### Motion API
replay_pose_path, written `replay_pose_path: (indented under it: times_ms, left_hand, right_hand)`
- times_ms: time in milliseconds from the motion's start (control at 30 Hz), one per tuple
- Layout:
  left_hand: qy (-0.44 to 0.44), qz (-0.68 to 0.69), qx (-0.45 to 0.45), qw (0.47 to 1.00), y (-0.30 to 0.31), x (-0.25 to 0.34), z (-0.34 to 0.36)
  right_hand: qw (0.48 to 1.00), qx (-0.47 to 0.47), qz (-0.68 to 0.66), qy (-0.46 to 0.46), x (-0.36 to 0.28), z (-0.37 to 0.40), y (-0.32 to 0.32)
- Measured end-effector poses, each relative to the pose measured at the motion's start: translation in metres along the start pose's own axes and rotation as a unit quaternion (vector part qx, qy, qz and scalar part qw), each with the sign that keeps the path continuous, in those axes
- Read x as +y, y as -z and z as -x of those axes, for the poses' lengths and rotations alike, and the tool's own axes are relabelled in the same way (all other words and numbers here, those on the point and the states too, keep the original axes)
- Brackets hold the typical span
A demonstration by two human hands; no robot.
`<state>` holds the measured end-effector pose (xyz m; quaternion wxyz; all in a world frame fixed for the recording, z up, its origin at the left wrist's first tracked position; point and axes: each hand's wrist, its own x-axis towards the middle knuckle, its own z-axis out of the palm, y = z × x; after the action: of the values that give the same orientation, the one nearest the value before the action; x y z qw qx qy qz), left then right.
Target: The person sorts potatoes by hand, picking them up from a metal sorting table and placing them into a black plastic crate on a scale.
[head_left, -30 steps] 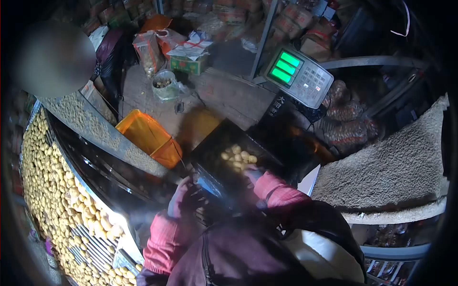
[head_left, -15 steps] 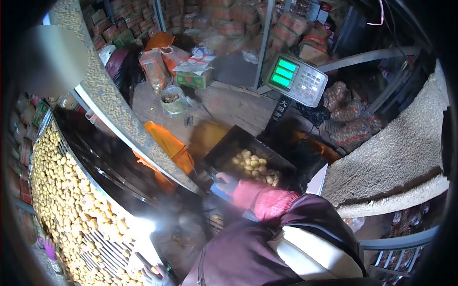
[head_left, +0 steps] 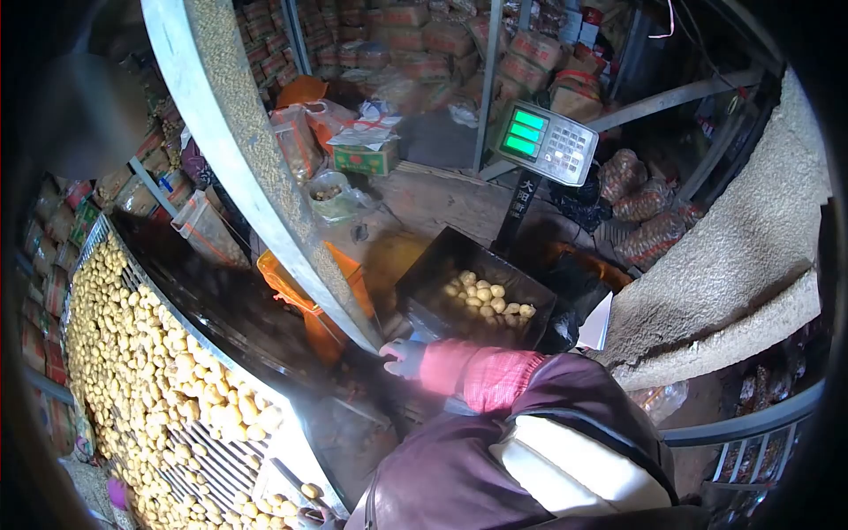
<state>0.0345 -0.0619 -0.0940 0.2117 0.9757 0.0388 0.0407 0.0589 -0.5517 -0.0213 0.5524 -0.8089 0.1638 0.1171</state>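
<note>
My right hand (head_left: 405,359), gloved and below a pink sleeve, is stretched out near the foot of a metal post. It looks empty, its fingers partly apart. Just beyond it, a black bin (head_left: 431,281) holds several potatoes (head_left: 484,295) below the scale display (head_left: 548,143). At the bottom edge, my left hand (head_left: 316,519) is beside the slatted sorting table (head_left: 231,461), mostly cut off by the frame. One potato (head_left: 310,490) lies just above its fingers; its grip cannot be made out. Many potatoes (head_left: 124,309) cover the table.
A metal post (head_left: 231,150) slants between the table and an orange bag (head_left: 287,278). A small bucket (head_left: 331,201) and a green carton (head_left: 367,159) stand behind. Another person's purple-gloved hand (head_left: 117,493) is at the table's left. Filled net sacks (head_left: 645,208) lie right.
My right hand has moved left, away from the bin's near edge towards the post. My left hand has dropped lower, nearly out of the frame. The view has shifted slightly.
</note>
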Motion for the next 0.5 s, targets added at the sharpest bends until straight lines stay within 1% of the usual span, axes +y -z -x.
replay_pose_path:
  times_ms: [167,267,333,367,433,500]
  left_hand:
    - [-0.013,0.014,-0.004,1.000,-0.001,-0.012,-0.003]
    - [-0.028,0.028,-0.008,0.999,-0.001,-0.015,-0.009]
    - [-0.039,0.047,-0.009,0.998,-0.003,-0.012,-0.018]
    - [-0.041,0.061,-0.014,0.997,-0.003,-0.008,-0.021]
    - [-0.020,0.136,-0.028,0.990,-0.005,0.009,-0.030]
    - [-0.007,0.174,-0.042,0.984,-0.012,0.005,-0.035]
  right_hand:
    - [1.000,-0.004,-0.002,0.030,-0.020,0.005,-0.017]
    - [0.999,-0.028,-0.001,0.021,-0.028,-0.001,-0.030]
    - [0.998,-0.031,-0.016,0.044,-0.035,0.000,-0.038]
    - [0.998,-0.032,-0.024,0.055,-0.040,0.003,-0.041]
    - [0.998,-0.049,0.001,0.050,-0.053,0.009,-0.043]
    - [0.997,-0.057,0.029,0.050,-0.069,0.018,-0.043]
